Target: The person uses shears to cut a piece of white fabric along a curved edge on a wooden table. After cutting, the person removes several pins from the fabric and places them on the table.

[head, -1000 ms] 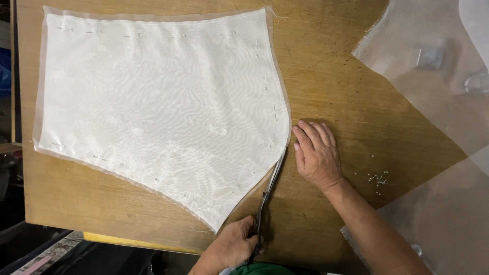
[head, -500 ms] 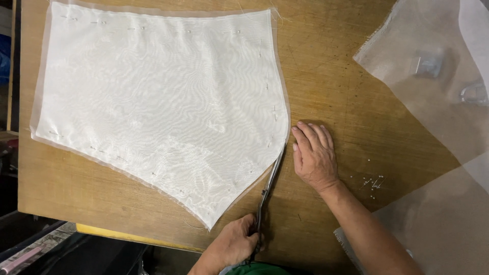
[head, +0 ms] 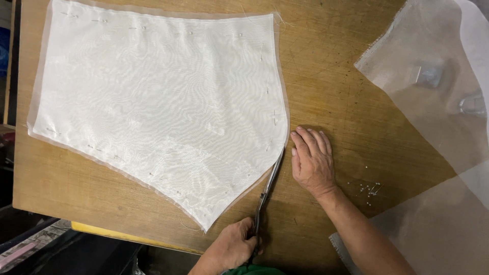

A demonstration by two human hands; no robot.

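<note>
Head view: the left hand [head: 232,248], low near the table's front edge, is closed around the handles of the scissors [head: 266,191], while the right hand [head: 311,160] lies flat and empty on the table [head: 331,76], fingers together, just beside the cloth's right edge. The white cloth [head: 163,107], pinned over a sheer layer, lies spread flat across the left and middle of the table. The scissors' long axis runs from the handles at the bottom up and slightly right, tips pointing away from the person and meeting the cloth's curved right edge near its widest bulge. To cut well here, I judge the blades should follow just outside the pinned outline, taking long, steady bites and turning gently with the curve, with the flat hand kept close enough to steady the material yet clear of the tips. Loose pins [head: 369,189] lie to the right of the wrist.
</note>
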